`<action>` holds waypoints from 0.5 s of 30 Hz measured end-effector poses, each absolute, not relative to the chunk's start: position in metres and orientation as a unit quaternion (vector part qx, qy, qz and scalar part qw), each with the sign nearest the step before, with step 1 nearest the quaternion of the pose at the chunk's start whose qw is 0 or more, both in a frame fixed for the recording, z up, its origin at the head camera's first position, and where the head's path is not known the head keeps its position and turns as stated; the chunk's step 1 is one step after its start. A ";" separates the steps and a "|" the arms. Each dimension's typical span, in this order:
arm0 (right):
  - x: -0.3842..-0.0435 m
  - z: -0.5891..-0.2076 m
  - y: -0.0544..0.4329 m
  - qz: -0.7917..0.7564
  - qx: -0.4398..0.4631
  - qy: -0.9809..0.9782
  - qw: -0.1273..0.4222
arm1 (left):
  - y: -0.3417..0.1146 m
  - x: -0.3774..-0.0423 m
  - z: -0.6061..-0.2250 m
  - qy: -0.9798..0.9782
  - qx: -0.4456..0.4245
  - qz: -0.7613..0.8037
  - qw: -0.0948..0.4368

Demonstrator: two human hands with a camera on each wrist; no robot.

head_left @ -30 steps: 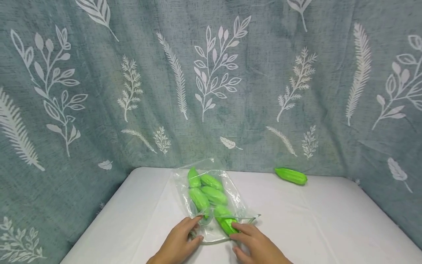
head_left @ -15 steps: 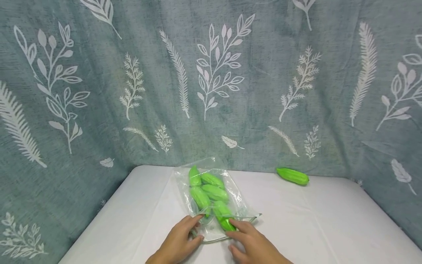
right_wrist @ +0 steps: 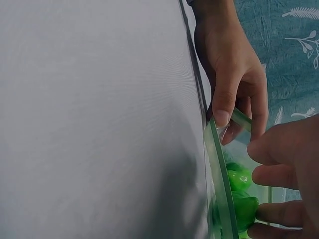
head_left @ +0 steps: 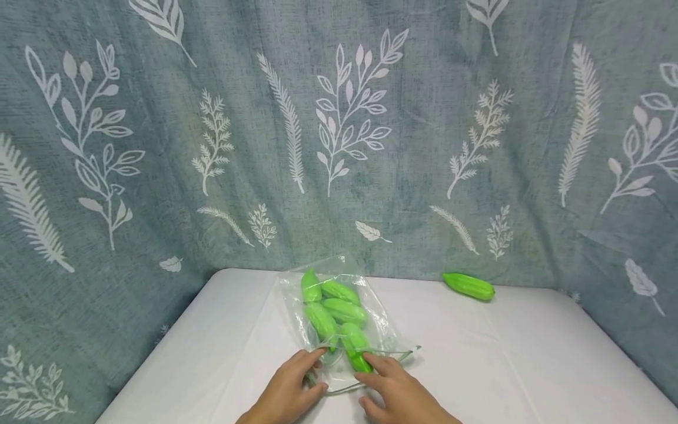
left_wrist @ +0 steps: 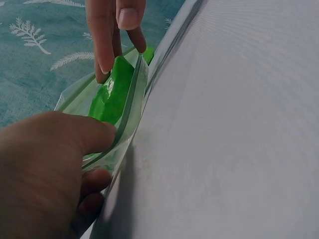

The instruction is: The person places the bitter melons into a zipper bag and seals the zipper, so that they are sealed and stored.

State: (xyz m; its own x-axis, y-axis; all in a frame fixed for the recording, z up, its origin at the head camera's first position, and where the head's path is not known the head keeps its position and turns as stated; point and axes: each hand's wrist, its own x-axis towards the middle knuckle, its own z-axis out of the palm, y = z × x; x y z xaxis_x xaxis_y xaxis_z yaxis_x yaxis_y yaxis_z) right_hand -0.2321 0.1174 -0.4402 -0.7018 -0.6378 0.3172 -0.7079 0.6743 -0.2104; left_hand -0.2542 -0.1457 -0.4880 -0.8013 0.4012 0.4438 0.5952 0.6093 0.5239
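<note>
A clear zip bag (head_left: pixel 378 312) lies on the white table with its mouth toward me, holding several green, pod-shaped, ridged vegetables (head_left: pixel 345 312), perhaps plastic. My left hand (head_left: pixel 291 383) pinches the left side of the bag's mouth between thumb and fingers; in the left wrist view its thumb lies over the green zip edge (left_wrist: pixel 130 107). The nearest green vegetable (head_left: pixel 360 360) lies slanted at the opening. Fingertips of my right hand (head_left: pixel 397 386) touch its near end, the fingers fairly straight. In the right wrist view they meet the vegetable's end (right_wrist: pixel 245 209) inside the mouth.
Another green ridged vegetable (head_left: pixel 469 286) lies alone at the table's back right, by the curtain. A grey-green curtain (head_left: pixel 402 147) with white leaf prints hangs behind and at both sides of the white table (head_left: pixel 477 359).
The nearest vegetable has slid farther into the bag, away and a little left, with my right hand following it. My left hand stays at the bag's mouth. The view has shifted slightly.
</note>
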 end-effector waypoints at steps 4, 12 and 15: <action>-0.235 -0.440 0.116 0.162 0.360 -0.914 0.095 | -0.145 -0.255 -0.487 -0.886 -0.283 -0.340 0.139; -0.238 -0.439 0.110 0.159 0.351 -0.920 0.067 | -0.146 -0.257 -0.488 -0.887 -0.280 -0.340 0.136; -0.236 -0.436 0.109 0.153 0.353 -0.921 0.065 | -0.146 -0.256 -0.489 -0.889 -0.276 -0.338 0.137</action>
State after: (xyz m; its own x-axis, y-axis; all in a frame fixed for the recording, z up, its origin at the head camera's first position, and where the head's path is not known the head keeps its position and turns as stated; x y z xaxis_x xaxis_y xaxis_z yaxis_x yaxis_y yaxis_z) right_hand -0.2356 0.1093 -0.4360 -0.7426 -0.6301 0.2271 -0.6697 0.7043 -0.2356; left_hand -0.2556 -0.1461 -0.4888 -0.8102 0.3984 0.4299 0.5834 0.6198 0.5249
